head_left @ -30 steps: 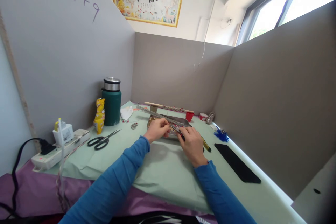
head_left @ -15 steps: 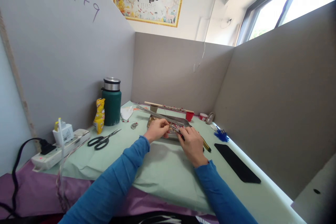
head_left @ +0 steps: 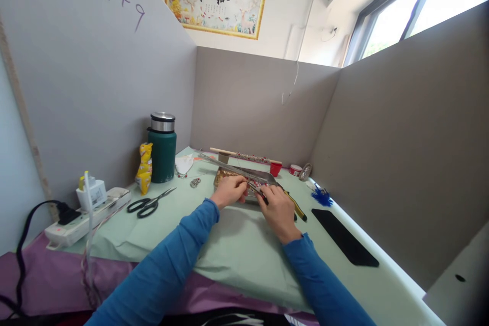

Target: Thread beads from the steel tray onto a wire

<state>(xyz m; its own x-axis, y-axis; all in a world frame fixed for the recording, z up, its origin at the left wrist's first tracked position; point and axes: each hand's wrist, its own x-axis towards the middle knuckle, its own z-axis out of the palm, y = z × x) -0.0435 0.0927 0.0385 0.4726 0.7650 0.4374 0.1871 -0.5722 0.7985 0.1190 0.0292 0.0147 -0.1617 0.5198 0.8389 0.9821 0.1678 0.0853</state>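
Note:
Over the near edge of a metal tray (head_left: pixel 272 177), my two hands work close together. My left hand (head_left: pixel 229 191) is closed in a pinch; what lies between its fingertips is too small to make out. My right hand (head_left: pixel 278 211) is wrapped round slim pliers (head_left: pixel 253 188), whose narrow metal jaws point left toward the left fingertips. Gold-coloured pieces and small red and clear beads lie in the tray, partly hidden by my hands. Thin metal wires (head_left: pixel 225 164) rest across its back edge. Yellow-and-black handles (head_left: pixel 298 208) of another tool lie right of my right hand.
Black-handled scissors (head_left: pixel 148 206), a green flask (head_left: pixel 163 155), a yellow packet (head_left: pixel 144 169) and a power strip (head_left: pixel 114 198) stand or lie on the left. Behind the tray are a beaded stick (head_left: pixel 254 157) and a red cup (head_left: pixel 275 168). A black flat pad (head_left: pixel 344 237) lies right.
My left hand has shifted very slightly right and down at the tray's near edge. My right hand stays almost in place with the pliers.

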